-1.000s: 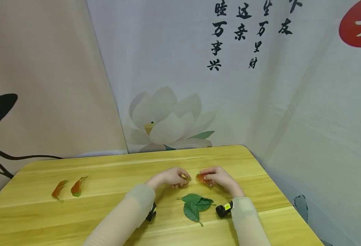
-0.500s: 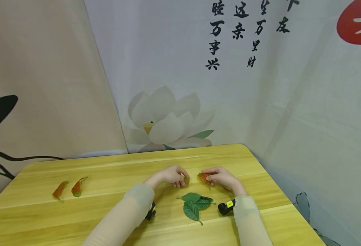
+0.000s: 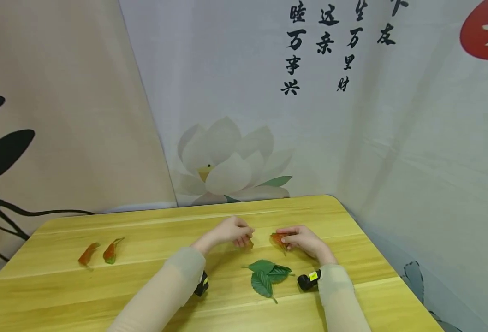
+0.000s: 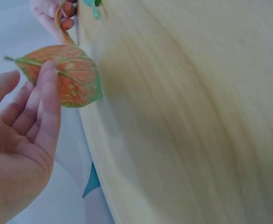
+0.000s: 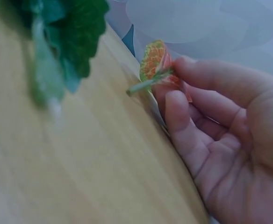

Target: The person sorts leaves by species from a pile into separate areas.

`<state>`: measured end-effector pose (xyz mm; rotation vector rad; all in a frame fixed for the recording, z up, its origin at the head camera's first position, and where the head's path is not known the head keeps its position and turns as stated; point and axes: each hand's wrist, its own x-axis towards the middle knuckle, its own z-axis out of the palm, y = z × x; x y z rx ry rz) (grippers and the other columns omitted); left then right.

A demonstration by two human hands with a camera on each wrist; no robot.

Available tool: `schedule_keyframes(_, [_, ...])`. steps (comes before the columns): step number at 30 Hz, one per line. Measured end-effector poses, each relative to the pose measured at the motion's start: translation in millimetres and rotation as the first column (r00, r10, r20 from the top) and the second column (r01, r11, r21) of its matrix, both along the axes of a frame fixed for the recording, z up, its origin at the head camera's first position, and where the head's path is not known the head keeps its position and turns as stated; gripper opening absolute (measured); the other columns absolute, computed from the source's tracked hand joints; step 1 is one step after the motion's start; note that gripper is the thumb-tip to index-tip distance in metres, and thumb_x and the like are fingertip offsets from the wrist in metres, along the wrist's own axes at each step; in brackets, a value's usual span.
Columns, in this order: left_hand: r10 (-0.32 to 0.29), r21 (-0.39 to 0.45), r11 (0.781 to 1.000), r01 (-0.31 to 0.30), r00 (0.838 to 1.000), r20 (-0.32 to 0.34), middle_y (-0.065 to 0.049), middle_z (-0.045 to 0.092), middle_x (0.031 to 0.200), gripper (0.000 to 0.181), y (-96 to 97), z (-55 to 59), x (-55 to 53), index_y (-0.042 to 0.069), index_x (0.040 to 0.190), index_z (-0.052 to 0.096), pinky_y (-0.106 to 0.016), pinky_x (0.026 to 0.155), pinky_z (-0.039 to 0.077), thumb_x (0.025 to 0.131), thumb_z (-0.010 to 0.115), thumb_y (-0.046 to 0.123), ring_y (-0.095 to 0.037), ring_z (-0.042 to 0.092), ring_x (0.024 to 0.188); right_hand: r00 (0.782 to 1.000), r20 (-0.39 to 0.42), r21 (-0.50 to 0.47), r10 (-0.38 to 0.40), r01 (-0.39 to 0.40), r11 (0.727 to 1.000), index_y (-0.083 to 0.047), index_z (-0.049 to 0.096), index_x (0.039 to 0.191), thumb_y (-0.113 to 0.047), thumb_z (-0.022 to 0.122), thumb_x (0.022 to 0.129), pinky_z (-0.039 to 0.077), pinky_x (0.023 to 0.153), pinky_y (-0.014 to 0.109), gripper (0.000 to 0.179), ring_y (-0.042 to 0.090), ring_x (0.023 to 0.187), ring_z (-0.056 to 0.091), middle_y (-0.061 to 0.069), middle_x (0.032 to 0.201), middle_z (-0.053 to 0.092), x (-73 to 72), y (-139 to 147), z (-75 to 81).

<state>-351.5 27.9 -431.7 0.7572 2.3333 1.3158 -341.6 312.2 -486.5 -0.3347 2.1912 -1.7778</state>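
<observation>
Seems to be at the step of placing orange leaves, to judge from both hands busy just beyond the green leaves (image 3: pixel 262 282). Touching one broad leaf (image 4: pixel 82 77) with the left hand (image 3: pixel 230 229), beyond the green leaves and a little to their left, with thumb parted from loosely stretched fingers, to go by the left wrist view. Cannot tell for sure about contact between that leaf and the table (image 3: pixel 53 286). Pinching another leaf (image 5: pixel 153 58) between thumb and fingers of the right hand (image 3: pixel 304 240), beyond the green leaves and a little to their right, with stem poking out past the thumb. Can see, well to the left of the green leaves, a slim orange leaf (image 3: pixel 88 253) and a red-and-green leaf (image 3: pixel 110 252), lying near each other. Probably calls next for easing the left fingers away without dragging or tipping anything, and for keeping the right pinch light. Looks thin and easily bent, so likely better steered by stem or edge, without brushing the green leaves.
</observation>
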Motion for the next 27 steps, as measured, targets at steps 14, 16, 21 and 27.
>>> schedule_keyframes(14, [0.024, 0.128, 0.991, -0.024, 1.000, 0.001, -0.024, 0.060, 0.086, 0.036, -51.5, 5.2, -2.8, 0.008, 0.130, 0.061, -0.046, 0.064, 0.050, 0.094, 0.064, 0.009, -0.017, 0.053, 0.061, 1.000, -0.019, -0.008, 0.015, -0.015, 1.000, 0.014, 0.050, 0.132, 0.000, 0.061, 0.093, 0.053, 0.071, 0.025, 0.043, 0.013, 0.088, 0.062, 0.026, 0.128, 0.055, 1.5, -2, 0.2])
schedule_keyframes(16, [0.031, 0.132, 0.991, -0.032, 0.999, 0.009, -0.018, 0.059, 0.085, 0.040, -61.1, 5.1, -2.4, 0.008, 0.134, 0.058, -0.048, 0.068, 0.052, 0.094, 0.064, 0.008, -0.019, 0.056, 0.065, 0.999, -0.023, -0.001, 0.023, -0.023, 1.000, 0.014, 0.050, 0.133, -0.001, 0.061, 0.093, 0.053, 0.072, 0.025, 0.044, 0.013, 0.089, 0.062, 0.026, 0.129, 0.055, 1.7, -2, 0.5])
schedule_keyframes(21, [0.063, 0.122, 0.990, -0.068, 0.997, 0.042, -0.014, 0.058, 0.094, 0.047, -84.2, 5.6, 1.6, 0.010, 0.138, 0.054, -0.052, 0.072, 0.054, 0.093, 0.065, 0.007, -0.022, 0.061, 0.069, 0.999, -0.021, -0.001, 0.028, -0.028, 1.000, 0.015, 0.050, 0.132, -0.001, 0.061, 0.093, 0.053, 0.072, 0.026, 0.044, 0.013, 0.088, 0.062, 0.024, 0.128, 0.056, 3.0, -3, 0.5])
schedule_keyframes(27, [0.081, 0.108, 0.990, -0.089, 0.994, 0.070, -0.018, 0.057, 0.115, 0.052, -113.9, 3.9, 5.5, 0.009, 0.141, 0.050, -0.048, 0.071, 0.055, 0.092, 0.066, 0.008, -0.020, 0.061, 0.068, 0.999, -0.021, 0.000, 0.033, -0.033, 0.999, 0.014, 0.050, 0.133, -0.002, 0.061, 0.094, 0.053, 0.072, 0.026, 0.044, 0.013, 0.089, 0.062, 0.024, 0.129, 0.055, 2.1, -4, -0.6])
